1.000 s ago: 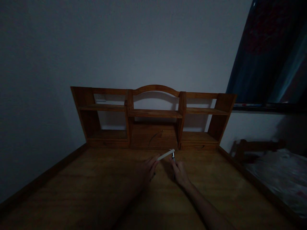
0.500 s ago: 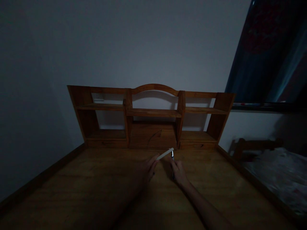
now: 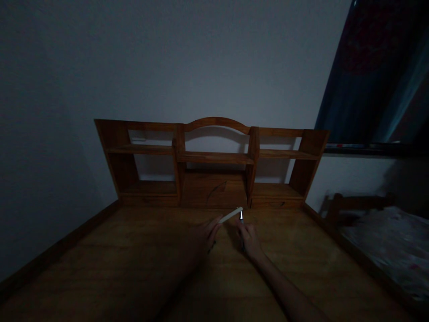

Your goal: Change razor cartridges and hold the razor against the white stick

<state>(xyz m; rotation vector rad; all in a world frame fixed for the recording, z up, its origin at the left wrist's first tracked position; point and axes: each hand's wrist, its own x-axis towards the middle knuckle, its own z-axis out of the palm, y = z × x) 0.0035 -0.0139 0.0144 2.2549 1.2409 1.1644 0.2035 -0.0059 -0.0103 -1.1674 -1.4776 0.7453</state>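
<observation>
My left hand (image 3: 208, 232) is closed around the lower end of a slim white stick, which looks like a candle (image 3: 231, 215). It slants up to the right over the wooden desk. My right hand (image 3: 249, 238) grips a slim, upright lighter (image 3: 241, 216) with a shiny metal tip and a dark body that shows below the fingers. The lighter's tip is just under the candle's upper end; whether they touch I cannot tell. No flame shows. Small dark spots, perhaps beads, are at the underside of my left hand.
The wooden desktop (image 3: 140, 264) spreads beneath both hands, with raised edges at the sides. A wooden shelf unit (image 3: 214, 157) stands along its back against a pale wall (image 3: 214, 58). To the right are a dark curtain (image 3: 365, 89) and a bed with crumpled bedding (image 3: 392, 246). The room is dim.
Almost nothing differs. Both hands keep their place, with the candle and the lighter tip held close together.
</observation>
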